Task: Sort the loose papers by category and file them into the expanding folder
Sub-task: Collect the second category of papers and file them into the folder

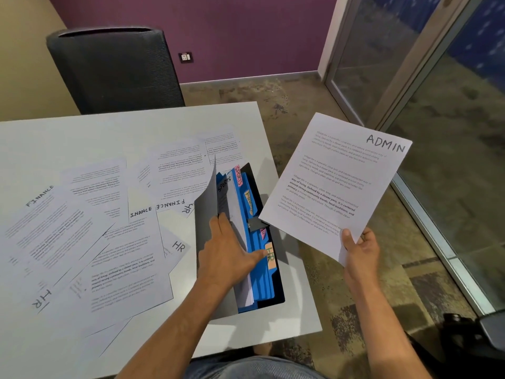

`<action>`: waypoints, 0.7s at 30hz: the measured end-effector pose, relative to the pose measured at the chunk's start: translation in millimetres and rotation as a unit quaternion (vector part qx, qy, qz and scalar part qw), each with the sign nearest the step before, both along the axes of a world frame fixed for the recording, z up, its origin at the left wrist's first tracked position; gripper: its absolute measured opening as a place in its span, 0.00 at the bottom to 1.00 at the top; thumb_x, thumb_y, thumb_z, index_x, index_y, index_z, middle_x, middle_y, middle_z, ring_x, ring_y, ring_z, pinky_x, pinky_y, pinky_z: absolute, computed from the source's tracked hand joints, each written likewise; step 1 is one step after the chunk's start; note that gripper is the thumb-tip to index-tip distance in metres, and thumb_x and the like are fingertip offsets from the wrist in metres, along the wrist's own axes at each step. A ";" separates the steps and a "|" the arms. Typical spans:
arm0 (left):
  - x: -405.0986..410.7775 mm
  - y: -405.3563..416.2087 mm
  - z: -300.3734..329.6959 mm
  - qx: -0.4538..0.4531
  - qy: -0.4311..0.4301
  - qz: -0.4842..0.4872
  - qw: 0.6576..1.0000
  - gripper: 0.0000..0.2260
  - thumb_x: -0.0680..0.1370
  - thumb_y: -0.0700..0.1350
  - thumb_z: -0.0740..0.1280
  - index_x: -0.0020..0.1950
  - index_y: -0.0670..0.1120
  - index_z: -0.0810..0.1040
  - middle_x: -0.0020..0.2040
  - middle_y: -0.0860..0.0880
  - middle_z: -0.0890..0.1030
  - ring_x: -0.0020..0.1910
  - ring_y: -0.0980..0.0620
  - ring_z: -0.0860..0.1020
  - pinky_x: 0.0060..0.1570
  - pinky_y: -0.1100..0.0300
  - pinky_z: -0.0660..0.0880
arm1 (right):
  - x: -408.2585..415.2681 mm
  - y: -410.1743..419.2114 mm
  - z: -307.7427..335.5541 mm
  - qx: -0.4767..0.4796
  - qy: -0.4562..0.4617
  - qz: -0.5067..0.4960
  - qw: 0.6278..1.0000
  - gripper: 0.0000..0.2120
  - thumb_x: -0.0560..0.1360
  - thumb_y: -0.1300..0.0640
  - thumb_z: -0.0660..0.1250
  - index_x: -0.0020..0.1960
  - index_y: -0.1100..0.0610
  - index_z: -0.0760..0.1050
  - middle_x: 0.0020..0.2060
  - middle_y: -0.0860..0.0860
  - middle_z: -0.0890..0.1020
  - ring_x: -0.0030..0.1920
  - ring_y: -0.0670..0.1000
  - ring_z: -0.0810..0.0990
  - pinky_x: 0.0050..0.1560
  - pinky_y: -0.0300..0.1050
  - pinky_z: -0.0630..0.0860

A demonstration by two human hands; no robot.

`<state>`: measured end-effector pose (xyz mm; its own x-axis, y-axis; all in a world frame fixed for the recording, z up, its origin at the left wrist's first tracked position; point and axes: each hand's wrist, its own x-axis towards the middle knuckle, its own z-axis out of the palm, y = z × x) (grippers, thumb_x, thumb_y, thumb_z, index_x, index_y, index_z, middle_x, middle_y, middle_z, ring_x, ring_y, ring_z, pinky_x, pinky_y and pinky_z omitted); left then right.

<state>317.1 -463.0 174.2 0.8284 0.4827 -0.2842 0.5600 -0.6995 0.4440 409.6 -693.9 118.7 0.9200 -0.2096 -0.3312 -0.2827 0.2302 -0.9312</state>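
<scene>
**Hands Ready an ADMIN Sheet for the Expanding Folder**

Right hand (360, 248) pinches the lower corner of the ADMIN sheet (334, 187), thumb on its face and fingers curled behind, holding it in the air at 3 o'clock, just off the edge of the surface (82, 132). Left hand (225, 255) reaches into the expanding folder (262, 269) near 5 o'clock on the surface, fingers curled round the grey front flap (206, 198) and the thumb stretched out, touching the blue dividers beside the HR tab (270, 254).

Judged from this, the step in hand is filing the ADMIN sheet. The next move calls for finding the matching pocket; a pink tab partly hidden behind the folder's clasp may be it, though its lettering cannot be read. The pocket must then be spread so the sheet slides in without buckling. SPORTS tab (238, 175) sits at the folder's far end.

Loose papers (95, 228) headed FINANCE and HR overlap from 9 to 12 o'clock on the pale grey surface. A dark mesh chair (114, 69) stands at 11 o'clock before a purple wall (218, 28), and a glass partition (437, 105) runs along 2 o'clock.
</scene>
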 end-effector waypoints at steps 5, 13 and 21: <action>-3.2 3.9 -4.8 -0.022 -0.015 -0.006 1.000 0.44 0.69 0.56 0.75 0.75 0.47 0.54 0.74 0.48 0.59 0.60 0.46 0.76 0.50 0.53 0.77 | -1.0 4.0 1.7 0.009 0.006 0.010 1.000 0.09 0.80 0.67 0.63 0.54 0.54 0.71 0.55 0.52 0.83 0.56 0.50 0.82 0.57 0.47 0.79; -3.6 16.8 -9.8 -0.092 -0.062 0.005 0.994 0.33 0.74 0.48 0.69 0.75 0.48 0.57 0.73 0.49 0.64 0.50 0.54 0.71 0.42 0.59 0.73 | -1.4 10.1 13.2 0.014 -0.010 0.015 1.000 0.10 0.80 0.66 0.64 0.53 0.51 0.73 0.54 0.50 0.84 0.55 0.49 0.83 0.56 0.47 0.80; -1.0 24.5 -15.1 -0.153 -0.112 0.004 0.982 0.27 0.77 0.43 0.65 0.74 0.53 0.61 0.68 0.51 0.69 0.58 0.53 0.75 0.41 0.67 0.75 | -3.8 19.7 36.6 -0.097 -0.059 0.044 0.993 0.10 0.79 0.62 0.66 0.52 0.48 0.72 0.50 0.50 0.84 0.49 0.48 0.84 0.43 0.37 0.83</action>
